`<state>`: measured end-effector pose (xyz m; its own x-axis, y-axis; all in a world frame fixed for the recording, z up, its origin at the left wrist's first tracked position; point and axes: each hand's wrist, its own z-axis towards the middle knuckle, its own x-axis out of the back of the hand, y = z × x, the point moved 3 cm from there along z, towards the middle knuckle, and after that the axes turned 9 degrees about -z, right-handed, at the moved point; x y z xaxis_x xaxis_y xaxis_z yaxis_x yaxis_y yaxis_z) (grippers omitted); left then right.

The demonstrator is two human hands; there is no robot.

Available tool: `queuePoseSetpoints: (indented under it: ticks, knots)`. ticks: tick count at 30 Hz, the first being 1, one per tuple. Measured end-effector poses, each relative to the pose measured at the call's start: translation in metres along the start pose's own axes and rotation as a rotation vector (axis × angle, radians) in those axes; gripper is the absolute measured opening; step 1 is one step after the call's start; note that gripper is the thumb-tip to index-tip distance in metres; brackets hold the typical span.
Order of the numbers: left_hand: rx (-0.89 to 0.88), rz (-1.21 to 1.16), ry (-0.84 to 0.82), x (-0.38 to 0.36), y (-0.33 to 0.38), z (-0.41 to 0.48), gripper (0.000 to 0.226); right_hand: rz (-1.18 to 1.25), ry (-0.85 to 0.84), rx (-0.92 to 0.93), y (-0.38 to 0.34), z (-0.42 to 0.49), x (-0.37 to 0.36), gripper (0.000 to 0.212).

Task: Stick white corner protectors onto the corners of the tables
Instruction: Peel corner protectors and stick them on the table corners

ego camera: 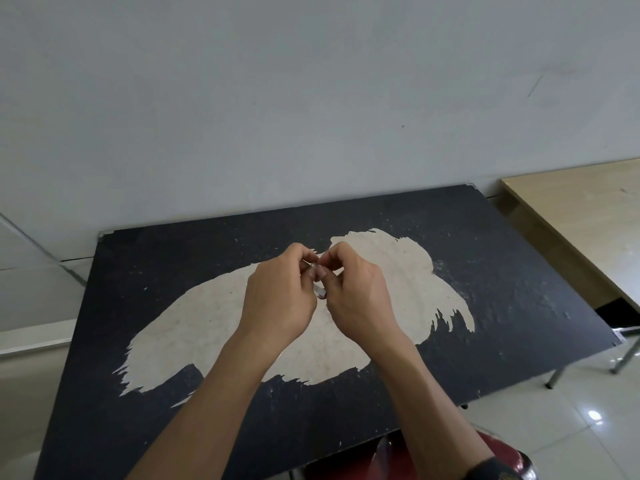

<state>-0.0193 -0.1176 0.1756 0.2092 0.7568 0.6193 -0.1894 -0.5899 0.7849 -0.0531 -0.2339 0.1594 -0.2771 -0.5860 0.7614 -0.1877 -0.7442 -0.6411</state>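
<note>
Worn black table (pixel 485 271) against a white wall (pixel 311 98); wooden table (pixel 588 216) at two o'clock.
At centre I see the left hand (pixel 277 299) and right hand (pixel 360 296) both pinching a small corner protector (pixel 320 291).

Quantities in view: two tables, the black table (pixel 502 271) and the wooden table (pixel 588 216); two hands, left hand (pixel 277 299) and right hand (pixel 360 299); one small pale piece (pixel 320 292) held between them; one red stool (pixel 512 453).

Bare left hand (pixel 278 301), right hand (pixel 360 301), dark wristband (pixel 495 471)
</note>
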Motion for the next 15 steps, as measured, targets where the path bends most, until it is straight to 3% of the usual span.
queuePoseSetpoints:
  ticks: [15]
  knots:
    - [0.104,-0.112,0.063,0.025,-0.020,-0.016,0.020,0.041,-0.031,0.044,-0.027,-0.010,-0.016,0.017]
